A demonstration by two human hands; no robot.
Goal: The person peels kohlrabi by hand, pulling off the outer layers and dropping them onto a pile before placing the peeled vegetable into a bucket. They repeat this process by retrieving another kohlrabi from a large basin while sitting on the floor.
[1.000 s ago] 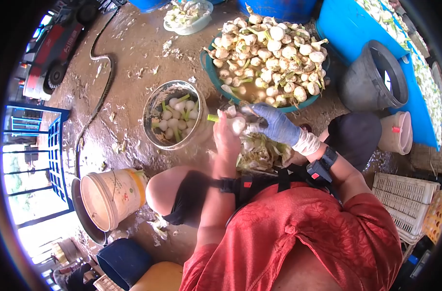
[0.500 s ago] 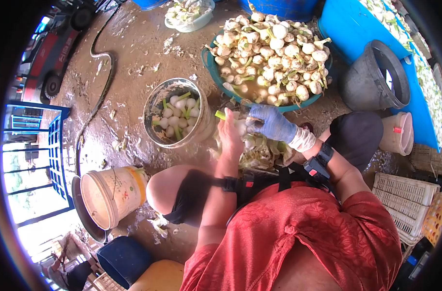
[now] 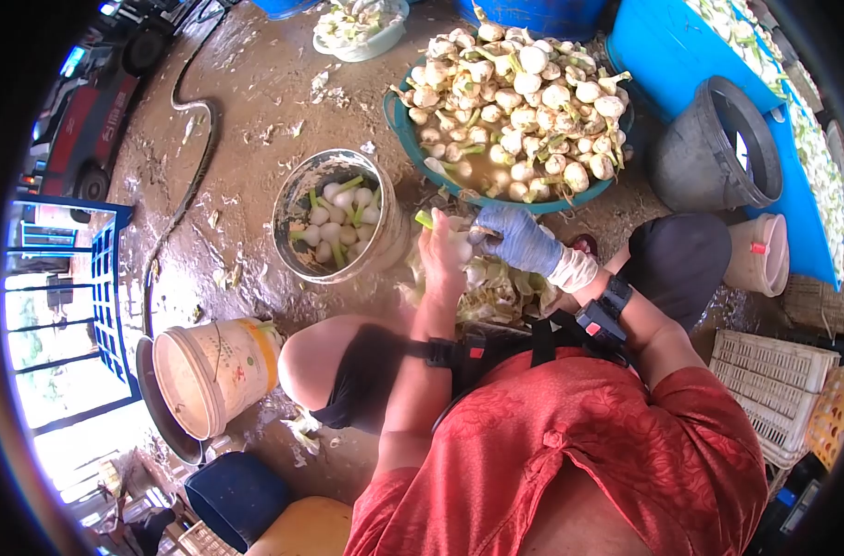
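My bare left hand (image 3: 442,261) is closed around a garlic bulb (image 3: 459,246), with a cut green stem (image 3: 425,220) poking out past the fingertips. Close against the bulb's right side is my right hand (image 3: 522,243), in a blue glove. Its fingers are pinched together by a small dark, thin piece that I cannot make out. Below both hands lies a heap of garlic peelings (image 3: 507,285). Ahead and left stands a bucket (image 3: 287,243) with white, peeled garlic bulbs (image 3: 345,215) in it. A teal basin (image 3: 405,139) beyond my hands is piled with unpeeled garlic bulbs (image 3: 524,102).
A grey bucket (image 3: 691,167) tilts beside a blue container (image 3: 653,56) at the right. A cream bucket (image 3: 188,382) lies at the left. Plastic crates (image 3: 772,380) stand near my right elbow. A hose (image 3: 197,176) crosses the wet floor, which is strewn with peelings.
My right hand has shifted slightly at the bulb; my left hand stays almost in place, still around it. At the upper left the red vehicle has moved a little in view.
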